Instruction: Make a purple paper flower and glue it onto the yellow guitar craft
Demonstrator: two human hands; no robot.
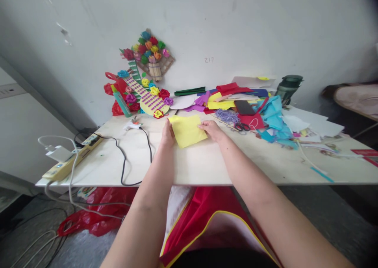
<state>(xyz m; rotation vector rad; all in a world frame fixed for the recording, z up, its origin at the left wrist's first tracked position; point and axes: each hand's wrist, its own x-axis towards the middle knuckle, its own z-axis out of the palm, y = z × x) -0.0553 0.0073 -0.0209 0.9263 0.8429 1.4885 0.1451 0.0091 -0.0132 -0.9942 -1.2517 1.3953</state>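
Observation:
A square of yellow paper [189, 131] is stretched between my two hands, above the middle of the white table [203, 169]. My left hand [167, 134] is closed on its left edge. At the right edge, the fingers of my right hand [212, 130] pinch the sheet. The paper looks slightly crinkled and tilted toward me. Just behind it lies a guitar-shaped piece [150, 102] trimmed with paper flowers. To the right of my right hand are black-handled scissors [242, 127] and a tangle of purple yarn [226, 115].
A glue gun [133, 124] with a black cord and a yellow power strip [71, 161] occupy the left side. Behind on the right are colored paper sheets [224, 102], a phone [244, 107], blue crepe paper [273, 114] and a dark green bottle [288, 88]. A green glue bottle [121, 101] stands back left.

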